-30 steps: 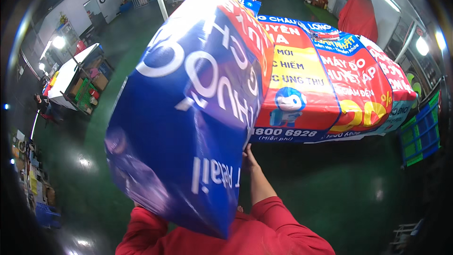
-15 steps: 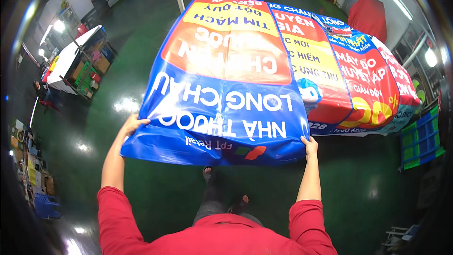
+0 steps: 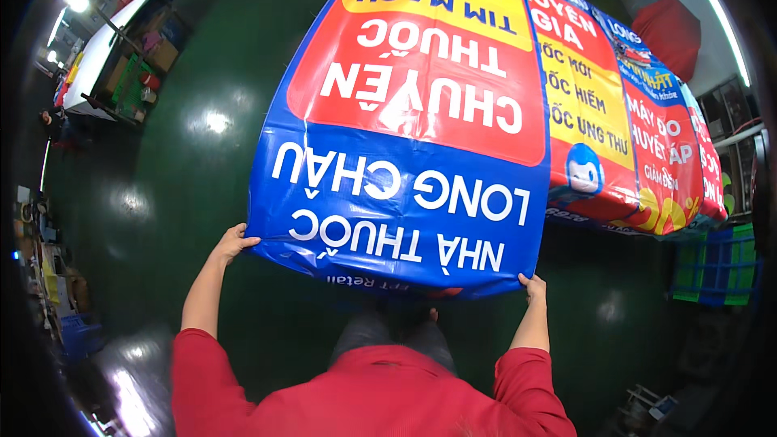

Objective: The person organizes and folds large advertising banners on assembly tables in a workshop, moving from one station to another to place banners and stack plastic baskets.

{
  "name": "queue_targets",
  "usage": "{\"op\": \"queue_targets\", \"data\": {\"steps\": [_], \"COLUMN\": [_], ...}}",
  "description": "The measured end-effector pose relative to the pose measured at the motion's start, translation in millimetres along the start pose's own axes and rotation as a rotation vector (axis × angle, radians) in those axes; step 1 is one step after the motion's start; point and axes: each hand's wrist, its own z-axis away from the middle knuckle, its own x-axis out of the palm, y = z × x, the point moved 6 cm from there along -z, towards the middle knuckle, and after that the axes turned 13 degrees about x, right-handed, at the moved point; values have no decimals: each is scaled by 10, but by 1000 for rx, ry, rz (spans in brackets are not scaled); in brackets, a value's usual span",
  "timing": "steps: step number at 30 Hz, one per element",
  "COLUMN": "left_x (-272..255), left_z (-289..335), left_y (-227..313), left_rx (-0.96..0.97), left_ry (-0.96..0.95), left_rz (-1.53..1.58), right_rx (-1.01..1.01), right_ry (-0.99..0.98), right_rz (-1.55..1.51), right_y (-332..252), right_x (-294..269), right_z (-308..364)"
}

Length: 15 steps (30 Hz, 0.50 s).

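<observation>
A large printed vinyl banner, blue with red and yellow blocks, stretches away from me at waist height. My left hand pinches its near left corner, thumb on top. At the near right corner my right hand grips the edge in the same way. Between the two hands the near edge sags and folds down, out of sight. The banner's far end runs past the top of the picture. Along its right side lie more printed banners, spread over something hidden beneath them.
A white-topped workbench with crates below stands at the far left. Blue and green plastic crates are at the right. A red-covered object stands at the back right. The floor is dark green and glossy.
The banner's near edge has dropped and folded under, and both hands have moved lower in the picture. The person holding the far end has gone out of view as the view shifted.
</observation>
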Motion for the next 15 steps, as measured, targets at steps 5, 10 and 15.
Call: {"op": "queue_targets", "data": {"steps": [5, 10, 15], "left_x": [-402, -246, -104], "left_z": [-203, -679, -1437], "left_y": [-764, -467, 436], "left_rx": [14, -69, 204], "left_ry": [160, 124, 348], "left_rz": [-557, -994, -744], "right_rx": [16, 3, -357], "right_ry": [144, 191, 279], "right_rz": [122, 367, 368], "right_y": [478, -54, -1269], "right_x": [-95, 130, 319], "right_z": [-366, -296, 9]}}
